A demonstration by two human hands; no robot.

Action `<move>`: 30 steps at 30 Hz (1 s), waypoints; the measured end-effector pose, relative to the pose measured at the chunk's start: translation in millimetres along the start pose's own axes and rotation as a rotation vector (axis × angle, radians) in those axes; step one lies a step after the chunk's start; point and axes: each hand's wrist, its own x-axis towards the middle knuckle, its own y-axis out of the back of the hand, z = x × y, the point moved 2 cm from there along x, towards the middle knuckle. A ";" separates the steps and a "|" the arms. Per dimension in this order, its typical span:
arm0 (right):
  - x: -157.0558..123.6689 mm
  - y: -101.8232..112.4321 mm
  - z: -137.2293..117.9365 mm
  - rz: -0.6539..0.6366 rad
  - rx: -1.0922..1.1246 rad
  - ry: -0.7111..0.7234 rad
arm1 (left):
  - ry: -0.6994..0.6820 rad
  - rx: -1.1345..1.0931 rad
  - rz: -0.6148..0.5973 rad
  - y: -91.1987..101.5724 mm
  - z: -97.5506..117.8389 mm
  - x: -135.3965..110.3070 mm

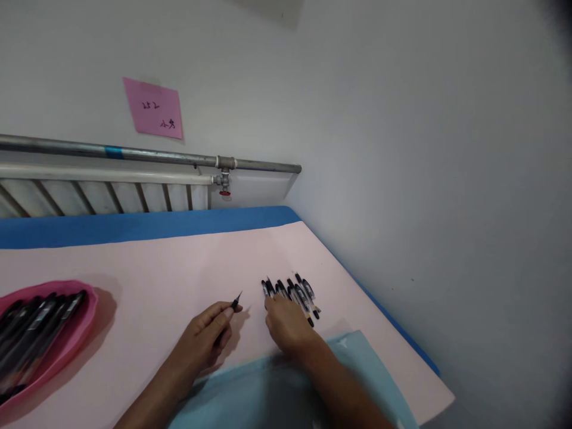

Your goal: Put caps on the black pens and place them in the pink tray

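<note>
Left of the pens, my left hand (210,333) is closed, pinching an uncapped pen (235,302) whose black grip and thin point stick up past the thumb; the rest of it is hidden in the palm. Several black-and-clear capped pens (300,295) lie side by side on the pink sheet. Over their near left end is my right hand (288,325), fingers curled down and closed at a pen (265,287) that shows beyond the fingertips. The back of the hand hides most of the grip.
A pink basket (92,316) full of dark pens stands at the left. Pale pink sheeting (156,274) covers the blue-edged table (134,229). Light blue plastic (366,357) lies under my forearms. A wall (424,208) borders the right; a pipe (170,157) and radiator (98,196) run behind.
</note>
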 end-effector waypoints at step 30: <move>1.6 7.0 -29.6 -0.055 1.777 -0.149 | -0.040 -0.052 -0.095 -14.9 -1.2 -6.6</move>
